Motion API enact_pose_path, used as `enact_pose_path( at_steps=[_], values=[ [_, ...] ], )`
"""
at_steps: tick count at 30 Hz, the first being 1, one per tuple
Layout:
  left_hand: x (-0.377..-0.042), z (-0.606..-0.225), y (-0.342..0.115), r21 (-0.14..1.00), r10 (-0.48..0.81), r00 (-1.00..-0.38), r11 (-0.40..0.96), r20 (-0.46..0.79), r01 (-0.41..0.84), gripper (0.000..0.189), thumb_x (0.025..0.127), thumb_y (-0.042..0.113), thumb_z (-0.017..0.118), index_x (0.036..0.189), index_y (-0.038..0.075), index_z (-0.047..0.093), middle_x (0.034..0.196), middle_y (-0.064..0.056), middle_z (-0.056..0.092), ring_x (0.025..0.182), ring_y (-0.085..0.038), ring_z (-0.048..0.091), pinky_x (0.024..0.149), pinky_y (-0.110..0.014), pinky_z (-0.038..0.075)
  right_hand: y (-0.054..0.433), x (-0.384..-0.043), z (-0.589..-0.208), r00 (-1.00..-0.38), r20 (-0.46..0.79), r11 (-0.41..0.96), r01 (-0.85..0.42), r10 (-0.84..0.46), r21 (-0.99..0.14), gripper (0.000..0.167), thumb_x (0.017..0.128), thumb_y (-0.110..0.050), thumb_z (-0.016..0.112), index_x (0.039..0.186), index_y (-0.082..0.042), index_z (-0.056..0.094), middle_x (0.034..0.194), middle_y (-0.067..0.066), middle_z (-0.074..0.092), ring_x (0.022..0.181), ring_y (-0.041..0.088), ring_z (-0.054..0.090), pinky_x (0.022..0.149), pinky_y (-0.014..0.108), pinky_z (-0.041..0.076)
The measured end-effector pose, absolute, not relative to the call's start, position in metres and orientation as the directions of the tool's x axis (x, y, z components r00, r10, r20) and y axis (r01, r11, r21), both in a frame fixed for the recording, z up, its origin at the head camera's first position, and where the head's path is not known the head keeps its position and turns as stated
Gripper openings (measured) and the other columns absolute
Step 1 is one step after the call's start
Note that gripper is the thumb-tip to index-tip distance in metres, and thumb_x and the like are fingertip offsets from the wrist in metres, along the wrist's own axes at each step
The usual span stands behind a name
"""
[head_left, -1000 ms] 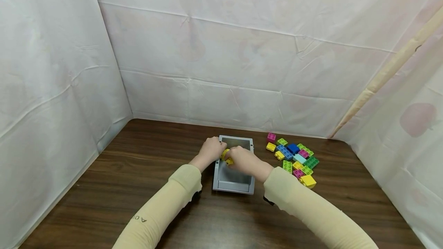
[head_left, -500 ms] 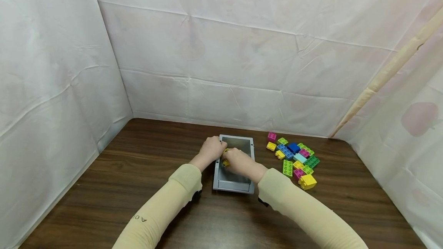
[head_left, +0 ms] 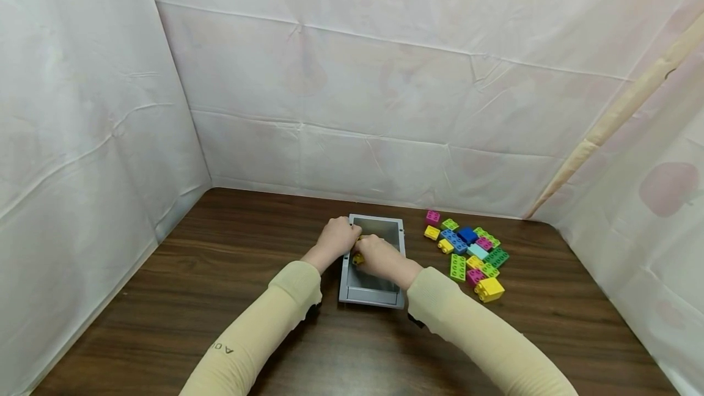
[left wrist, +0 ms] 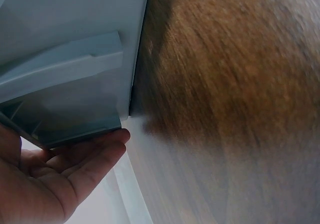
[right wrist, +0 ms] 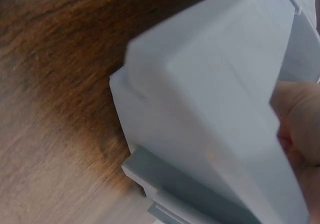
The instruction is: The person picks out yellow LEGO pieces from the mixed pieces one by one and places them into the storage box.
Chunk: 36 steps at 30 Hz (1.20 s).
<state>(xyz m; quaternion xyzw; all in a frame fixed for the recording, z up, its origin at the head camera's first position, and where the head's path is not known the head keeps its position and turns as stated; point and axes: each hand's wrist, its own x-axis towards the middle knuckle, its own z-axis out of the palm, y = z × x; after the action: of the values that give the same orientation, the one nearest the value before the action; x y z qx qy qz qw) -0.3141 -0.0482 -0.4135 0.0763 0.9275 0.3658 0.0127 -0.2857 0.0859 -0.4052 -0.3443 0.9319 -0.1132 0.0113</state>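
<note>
A grey plastic bin (head_left: 371, 297) stands on the dark wooden table. My left hand (head_left: 339, 238) grips its left rim; the left wrist view shows the fingers (left wrist: 100, 166) up against the underside of that edge. Inside the bin, my right hand (head_left: 382, 258) pinches a small yellow toy brick (head_left: 359, 259) close to the left wall, right by the left fingertips. Most of the brick is hidden behind the curled right fingers. In the right wrist view the bin's outer wall (right wrist: 220, 94) covers much of the right hand (right wrist: 302, 129).
Right of the bin lies a loose group of several toy bricks: a large yellow one (head_left: 489, 289), a lime one (head_left: 458, 267), a dark green one (head_left: 496, 257), blue ones (head_left: 454, 241) and pink ones (head_left: 432, 217). White cloth (head_left: 330, 78) hangs behind the table.
My right hand has shifted a little left inside the bin with the yellow brick, which shows less now. The left hand has stayed on the rim.
</note>
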Motion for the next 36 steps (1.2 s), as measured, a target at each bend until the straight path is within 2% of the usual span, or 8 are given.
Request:
enact_pose_path(
  at_steps=[8, 16, 26, 36],
  values=[
    [-0.315, -0.415, -0.048, 0.683, 0.141, -0.990, 0.720, 0.026, 0.121, 0.044, 0.092, 0.019, 0.044, 0.049, 0.014, 0.036, 0.045, 0.002, 0.029, 0.038, -0.011, 0.026, 0.038, -0.024, 0.026, 0.085, -0.286, -0.408, -0.757, 0.075, 0.737, -0.650, -0.649, -0.186, 0.018, 0.076, -0.007, 0.076, 0.093, -0.006, 0.069, 0.089, 0.006, 0.068, 0.081, 0.017, 0.065, 0.067, 0.031, 0.054],
    [-0.314, -0.413, -0.047, 0.681, 0.121, -0.993, 0.726, 0.012, 0.097, 0.041, 0.091, 0.018, 0.044, 0.050, 0.013, 0.038, 0.047, 0.001, 0.032, 0.040, -0.012, 0.029, 0.039, -0.024, 0.028, 0.084, -0.285, -0.412, -0.752, 0.086, 0.734, -0.658, -0.654, -0.166, 0.020, 0.075, -0.005, 0.076, 0.093, -0.005, 0.069, 0.090, 0.007, 0.067, 0.084, 0.018, 0.064, 0.074, 0.036, 0.054],
    [-0.316, -0.415, -0.048, 0.683, 0.135, -0.991, 0.721, 0.021, 0.113, 0.042, 0.091, 0.019, 0.043, 0.050, 0.014, 0.036, 0.046, 0.002, 0.030, 0.039, -0.011, 0.027, 0.039, -0.024, 0.027, 0.084, -0.288, -0.417, -0.742, 0.108, 0.729, -0.670, -0.661, -0.142, 0.019, 0.075, -0.004, 0.076, 0.092, -0.006, 0.068, 0.090, 0.006, 0.068, 0.081, 0.016, 0.064, 0.073, 0.034, 0.054],
    [-0.315, -0.412, -0.048, 0.682, 0.152, -0.988, 0.720, 0.023, 0.127, 0.041, 0.092, 0.019, 0.043, 0.051, 0.014, 0.038, 0.046, 0.002, 0.033, 0.039, -0.011, 0.028, 0.039, -0.024, 0.028, 0.088, -0.287, -0.408, -0.751, 0.074, 0.739, -0.659, -0.656, -0.142, 0.018, 0.075, -0.009, 0.077, 0.090, -0.005, 0.069, 0.086, 0.006, 0.068, 0.079, 0.018, 0.064, 0.068, 0.033, 0.054]
  ],
)
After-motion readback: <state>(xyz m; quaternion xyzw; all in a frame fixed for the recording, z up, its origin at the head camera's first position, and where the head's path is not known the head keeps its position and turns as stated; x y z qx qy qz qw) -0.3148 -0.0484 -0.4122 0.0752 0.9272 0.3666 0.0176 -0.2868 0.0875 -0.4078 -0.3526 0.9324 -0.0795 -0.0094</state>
